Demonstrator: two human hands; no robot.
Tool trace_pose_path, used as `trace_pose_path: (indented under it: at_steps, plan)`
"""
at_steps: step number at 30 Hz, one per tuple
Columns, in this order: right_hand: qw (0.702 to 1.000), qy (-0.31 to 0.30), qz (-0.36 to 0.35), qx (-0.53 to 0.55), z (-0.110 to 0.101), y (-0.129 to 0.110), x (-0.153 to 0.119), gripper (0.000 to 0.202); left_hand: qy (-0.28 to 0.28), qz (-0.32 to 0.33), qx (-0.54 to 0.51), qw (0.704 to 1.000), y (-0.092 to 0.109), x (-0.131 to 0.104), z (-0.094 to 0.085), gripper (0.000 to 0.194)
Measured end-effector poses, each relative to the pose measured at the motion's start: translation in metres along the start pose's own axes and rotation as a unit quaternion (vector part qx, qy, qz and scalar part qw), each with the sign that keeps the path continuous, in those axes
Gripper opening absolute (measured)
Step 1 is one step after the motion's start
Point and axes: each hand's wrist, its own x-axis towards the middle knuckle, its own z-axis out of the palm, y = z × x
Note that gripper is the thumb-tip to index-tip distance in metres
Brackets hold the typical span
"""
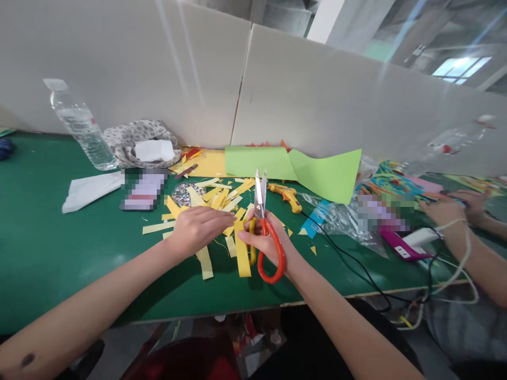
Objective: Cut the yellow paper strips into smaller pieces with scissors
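Observation:
Red-handled scissors (271, 253) with blades pointing away rest in my right hand (267, 240), their blades slightly apart. The same hand also pinches a yellow paper strip (243, 256) that hangs down, and a yellow looped handle (252, 240) shows beside it. My left hand (200, 227) lies palm down over a pile of cut yellow paper strips (222, 198), fingers stretched together toward the strip. What lies under its palm is hidden.
Green paper (257, 161) stands against the grey partition. A yellow glue gun (291, 196), a plastic bag (348, 221) and cables are on the right, near another person's hands. To the left are a water bottle (85, 129), cloth, white tissue (93, 190) and a phone (146, 189).

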Motion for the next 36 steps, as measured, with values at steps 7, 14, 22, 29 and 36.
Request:
trace_pose_path:
  at_steps: [7, 14, 22, 29, 36]
  plan:
    - [0.995, 0.055, -0.060, -0.056, 0.000, 0.002, 0.001, 0.031, -0.049, -0.237, -0.324, 0.915, 0.012, 0.011, 0.009, 0.032]
    - [0.990, 0.052, -0.069, -0.112, 0.002, 0.007, -0.001, 0.027, -0.045, -0.270, -0.414, 0.868, 0.012, 0.009, 0.011, 0.022]
    - [0.986, 0.060, -0.080, -0.131, 0.001, 0.009, 0.000, 0.026, -0.041, -0.288, -0.429, 0.855, 0.010, 0.008, 0.014, 0.023]
    - [0.988, 0.064, -0.079, -0.115, 0.001, 0.008, 0.001, 0.027, -0.045, -0.299, -0.443, 0.844, 0.012, 0.009, 0.015, 0.021]
    - [0.990, 0.061, -0.068, -0.108, 0.001, 0.011, 0.002, 0.028, -0.024, -0.305, -0.439, 0.845, 0.011, 0.008, 0.016, 0.021]
